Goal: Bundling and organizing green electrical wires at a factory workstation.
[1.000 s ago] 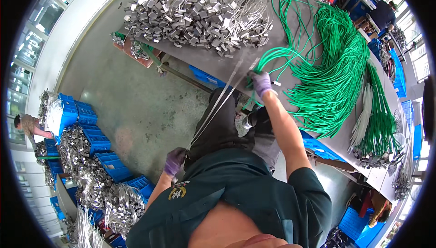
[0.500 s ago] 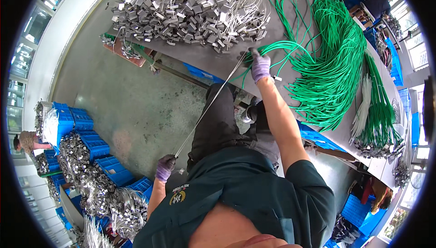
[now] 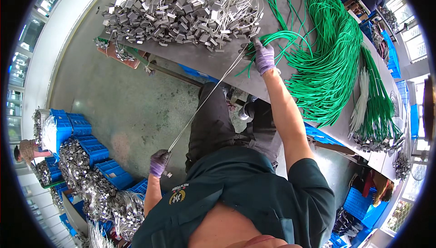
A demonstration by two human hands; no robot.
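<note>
My left hand, in a purple glove with dark fingers [image 3: 159, 162], low by my left hip: closed in a fist on one end of a few thin, pale, whitish cables [image 3: 200, 108]. Small silvery metal piece [image 3: 169, 175] hangs just below that fist. Cables run straight and taut, slanting up over the grey concrete floor [image 3: 127, 107] and past my dark trousers [image 3: 211, 121], to my right hand, same kind of glove [image 3: 264, 58]. Right hand: fingers closed round a bunch of bright green plastic-coated cables [image 3: 284, 35] at the near edge of the grey tabletop [image 3: 204, 60]; pale cables reach its fingertips, exact grip there can't tell. Bunch curves away to the right, short loose ends poke out below the hand

On the tabletop: heap of small grey metal blocks with pale leads [image 3: 172, 14] left of the right hand; big spread of long green cables [image 3: 329, 78] to its right; beyond that, a narrow white cable bundle [image 3: 361, 105] beside a darker green bundle [image 3: 378, 98]. Blue plastic crates [image 3: 113, 173] on the floor, far left
</note>
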